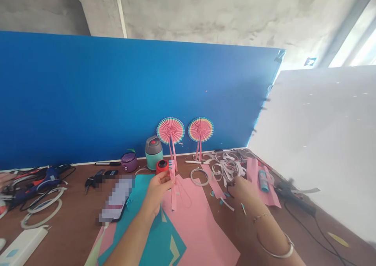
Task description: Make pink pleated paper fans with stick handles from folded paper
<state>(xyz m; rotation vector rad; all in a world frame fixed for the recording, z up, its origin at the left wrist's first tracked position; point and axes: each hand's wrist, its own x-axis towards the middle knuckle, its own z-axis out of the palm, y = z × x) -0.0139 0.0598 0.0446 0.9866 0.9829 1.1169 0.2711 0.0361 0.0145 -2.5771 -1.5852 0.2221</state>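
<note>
My left hand pinches a narrow pink folded paper fan upright, with blue-and-white striping at its top end. A thin pink string loop hangs beside it. Below lie a large pink paper sheet and a teal sheet. My right hand reaches down at the near edge of a heap of white paper strips. Its fingers are closed by a dark loop, and what they hold is mostly hidden. Two finished round pink fans with striped rims lean against the blue partition.
A teal jar with a grey lid, a red round object, a purple cup and a phone stand or lie leftward. Tape rolls, a marker, pink scraps and cables lie around. At far left are a blue glue gun and another person's hand.
</note>
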